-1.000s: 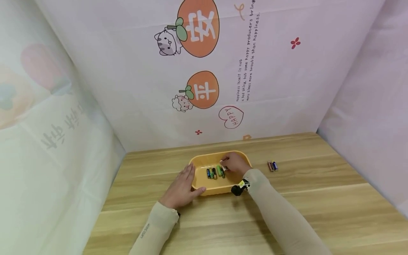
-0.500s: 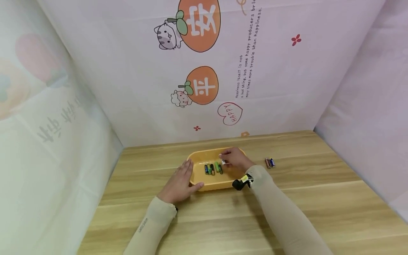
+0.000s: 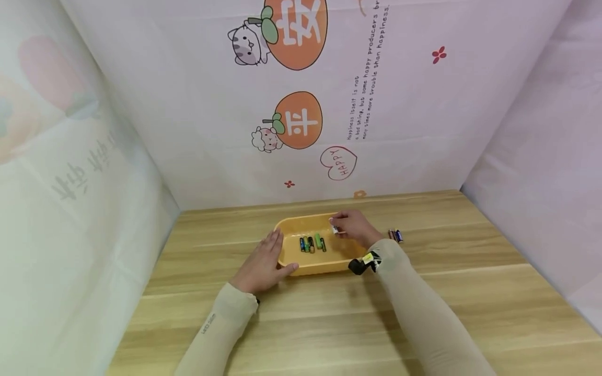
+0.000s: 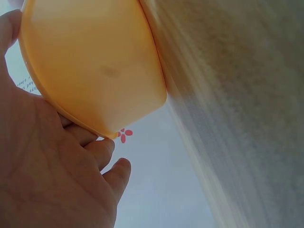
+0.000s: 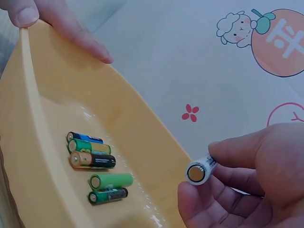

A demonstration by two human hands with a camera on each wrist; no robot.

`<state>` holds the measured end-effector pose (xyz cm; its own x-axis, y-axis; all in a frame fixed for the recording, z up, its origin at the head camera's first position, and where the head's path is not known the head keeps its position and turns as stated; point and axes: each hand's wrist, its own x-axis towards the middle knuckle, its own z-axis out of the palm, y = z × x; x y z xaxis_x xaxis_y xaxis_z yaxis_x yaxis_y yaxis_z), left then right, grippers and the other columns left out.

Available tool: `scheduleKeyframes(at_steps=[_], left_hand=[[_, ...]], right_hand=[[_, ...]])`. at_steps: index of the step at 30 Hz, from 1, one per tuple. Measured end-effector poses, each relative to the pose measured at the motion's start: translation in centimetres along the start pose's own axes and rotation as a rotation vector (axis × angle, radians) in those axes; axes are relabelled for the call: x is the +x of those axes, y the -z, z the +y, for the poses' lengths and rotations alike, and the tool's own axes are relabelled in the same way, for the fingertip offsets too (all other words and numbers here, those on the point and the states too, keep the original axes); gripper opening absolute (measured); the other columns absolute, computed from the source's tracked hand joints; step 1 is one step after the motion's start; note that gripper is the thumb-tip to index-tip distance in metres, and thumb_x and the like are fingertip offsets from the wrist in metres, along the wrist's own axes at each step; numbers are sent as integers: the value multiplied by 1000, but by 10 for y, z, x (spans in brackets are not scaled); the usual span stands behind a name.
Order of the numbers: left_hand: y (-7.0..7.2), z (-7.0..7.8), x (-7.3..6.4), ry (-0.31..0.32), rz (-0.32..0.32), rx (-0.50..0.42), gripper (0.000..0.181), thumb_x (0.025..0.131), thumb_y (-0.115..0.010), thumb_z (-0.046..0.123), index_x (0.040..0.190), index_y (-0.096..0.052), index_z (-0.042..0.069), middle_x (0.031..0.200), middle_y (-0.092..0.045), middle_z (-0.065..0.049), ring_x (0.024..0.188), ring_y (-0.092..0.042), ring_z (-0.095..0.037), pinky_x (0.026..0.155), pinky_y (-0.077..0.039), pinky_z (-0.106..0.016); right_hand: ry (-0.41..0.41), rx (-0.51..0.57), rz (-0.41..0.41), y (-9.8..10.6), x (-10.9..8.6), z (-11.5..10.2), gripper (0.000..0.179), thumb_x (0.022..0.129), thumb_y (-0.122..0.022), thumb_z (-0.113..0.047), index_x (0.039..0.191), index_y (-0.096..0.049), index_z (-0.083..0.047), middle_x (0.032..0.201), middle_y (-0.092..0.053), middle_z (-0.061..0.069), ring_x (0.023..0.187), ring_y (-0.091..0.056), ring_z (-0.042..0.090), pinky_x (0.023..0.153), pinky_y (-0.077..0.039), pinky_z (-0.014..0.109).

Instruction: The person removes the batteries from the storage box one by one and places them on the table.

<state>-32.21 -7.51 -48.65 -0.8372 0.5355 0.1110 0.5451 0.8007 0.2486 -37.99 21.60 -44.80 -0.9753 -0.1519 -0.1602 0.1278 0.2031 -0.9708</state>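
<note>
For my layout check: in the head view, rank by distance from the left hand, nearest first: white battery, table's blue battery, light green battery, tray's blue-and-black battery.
1. Blue-and-black battery: leftmost in the tray.
2. Light green battery: farther right in the tray.
3. White battery: held in the right hand.
4. Blue battery: on the table, right of the tray.

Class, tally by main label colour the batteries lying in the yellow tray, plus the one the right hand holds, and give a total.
Green batteries: 3
Blue-and-black battery: 1
Copper-and-black battery: 1
White battery: 1
Total: 6
</note>
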Motion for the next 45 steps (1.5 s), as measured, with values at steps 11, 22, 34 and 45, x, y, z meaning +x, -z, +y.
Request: scheduleKeyframes(at_steps=[11, 22, 34, 45], left_hand=[[0, -2, 2, -10, 10, -8, 102, 91, -30, 75, 154, -9, -1, 162, -3, -13, 147, -2, -24, 116, -12, -42], [-2, -6, 2, 14, -11, -12, 101, 90, -29, 78, 155, -4, 4, 162, 1, -8, 147, 2, -20, 116, -9, -40], [-3, -3, 2, 23, -23, -19, 101, 89, -28, 78, 154, -2, 5, 162, 4, -6, 146, 5, -17, 116, -7, -38], [-4, -4, 3, 12, -11, -33, 101, 90, -31, 76, 154, -5, 3, 162, 1, -8, 147, 3, -19, 116, -8, -39]], right_hand=[[-14, 14, 63, 21, -3, -3, 38, 99, -59, -14, 128, -54, 9, 118, -55, 24, 91, -57, 23, 91, -50, 47], [-23, -12, 106, 39, -12, -7, 39, 99, -58, -15, 129, -53, 10, 113, -56, 21, 86, -56, 18, 77, -55, 30], [-18, -18, 114, 64, -18, 6, 39, 99, -58, -16, 128, -54, 9, 117, -55, 24, 87, -58, 18, 75, -56, 29], [-25, -48, 133, 81, -23, 20, 37, 99, -58, -16, 126, -54, 9, 111, -56, 20, 88, -58, 20, 80, -56, 36]])
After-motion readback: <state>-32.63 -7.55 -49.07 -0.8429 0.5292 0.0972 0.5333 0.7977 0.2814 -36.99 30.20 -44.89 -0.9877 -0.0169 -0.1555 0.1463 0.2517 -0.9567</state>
